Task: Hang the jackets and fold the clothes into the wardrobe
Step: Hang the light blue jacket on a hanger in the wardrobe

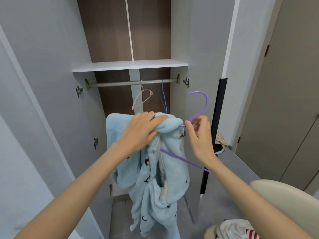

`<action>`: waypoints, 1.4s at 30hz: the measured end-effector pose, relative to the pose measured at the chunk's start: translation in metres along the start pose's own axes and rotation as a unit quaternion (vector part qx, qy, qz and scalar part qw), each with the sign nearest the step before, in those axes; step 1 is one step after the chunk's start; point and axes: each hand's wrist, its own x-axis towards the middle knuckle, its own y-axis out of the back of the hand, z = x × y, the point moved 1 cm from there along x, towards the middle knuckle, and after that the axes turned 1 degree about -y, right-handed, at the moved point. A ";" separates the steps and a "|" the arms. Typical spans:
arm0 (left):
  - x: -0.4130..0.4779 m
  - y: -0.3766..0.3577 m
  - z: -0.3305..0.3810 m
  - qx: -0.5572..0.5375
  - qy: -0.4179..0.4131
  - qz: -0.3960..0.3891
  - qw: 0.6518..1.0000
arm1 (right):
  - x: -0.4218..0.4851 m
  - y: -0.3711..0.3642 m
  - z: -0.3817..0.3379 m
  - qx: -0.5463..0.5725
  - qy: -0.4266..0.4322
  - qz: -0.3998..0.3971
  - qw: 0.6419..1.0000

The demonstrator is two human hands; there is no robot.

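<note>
Left hand [145,128] grips fleece jacket [155,169] collar, right hand [198,133] pinches purple hanger [200,107] neck; collar bunched, jacket may slip off.

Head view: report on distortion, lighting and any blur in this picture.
Head view: wide-angle bending makes the wardrobe doors lean outward toward the frame edges; light is soft and even, without hard shadows or glare, the white shelf brightest; the right hand looks slightly smeared where it pinches the purple hanger, while the left hand gripping the blue fleece jacket is sharp.
</note>
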 end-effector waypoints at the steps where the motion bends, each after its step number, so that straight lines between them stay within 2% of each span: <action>1: -0.002 -0.002 -0.002 -0.010 0.024 -0.002 1.000 | -0.001 0.002 0.005 -0.037 0.015 0.031 0.999; 3: -0.008 -0.004 -0.007 -0.032 0.066 0.001 0.997 | -0.012 0.007 0.012 -0.070 0.100 0.058 0.991; 4: -0.010 -0.004 -0.010 -0.044 0.083 0.011 0.996 | -0.021 0.008 0.016 -0.095 0.166 0.030 0.981; 6: -0.010 -0.002 -0.011 -0.075 0.115 0.031 0.990 | -0.040 0.002 0.027 -0.193 0.276 -0.114 0.935; 7: -0.010 0.000 -0.011 -0.090 0.133 0.036 0.986 | -0.049 -0.006 0.035 -0.245 0.276 -0.218 0.904; 9: -0.008 0.004 -0.011 -0.120 0.169 0.038 0.978 | -0.065 -0.025 0.051 -0.299 0.183 -0.411 0.841; 10: -0.008 0.008 -0.010 -0.141 0.183 0.040 0.972 | -0.072 -0.035 0.059 -0.287 0.132 -0.468 0.826; 13: -0.012 0.027 -0.008 -0.225 0.196 0.069 0.952 | -0.084 -0.056 0.073 -0.276 0.089 -0.511 0.809; 15: -0.019 0.038 -0.010 -0.250 0.197 0.079 0.945 | -0.084 -0.062 0.082 -0.357 0.124 -0.511 0.772; 17: -0.031 0.044 -0.018 -0.241 0.206 0.081 0.945 | -0.071 -0.055 0.090 -0.434 0.159 -0.477 0.747; 21: -0.067 0.037 -0.049 -0.258 0.264 0.079 0.926 | -0.033 -0.014 0.103 -0.487 0.203 -0.392 0.754; 25: -0.103 0.010 -0.068 -0.255 0.281 0.037 0.924 | -0.011 0.018 0.109 -0.461 0.157 -0.404 0.774; 29: -0.117 -0.009 -0.074 -0.204 0.281 -0.007 0.938 | -0.007 0.028 0.109 -0.462 0.193 -0.393 0.771; 35: -0.119 -0.019 -0.074 -0.182 0.267 -0.029 0.946 | 0.000 0.038 0.100 -0.460 0.177 -0.367 0.789; 37: -0.120 -0.021 -0.077 -0.172 0.261 -0.031 0.949 | 0.001 0.038 0.094 -0.458 0.137 -0.377 0.793; 40: -0.119 -0.027 -0.084 -0.161 0.254 -0.042 0.953 | -0.002 0.037 0.079 -0.382 0.050 -0.364 0.848; 42: -0.124 -0.029 -0.091 -0.161 0.257 -0.057 0.951 | 0.000 0.047 0.077 -0.357 0.008 -0.327 0.875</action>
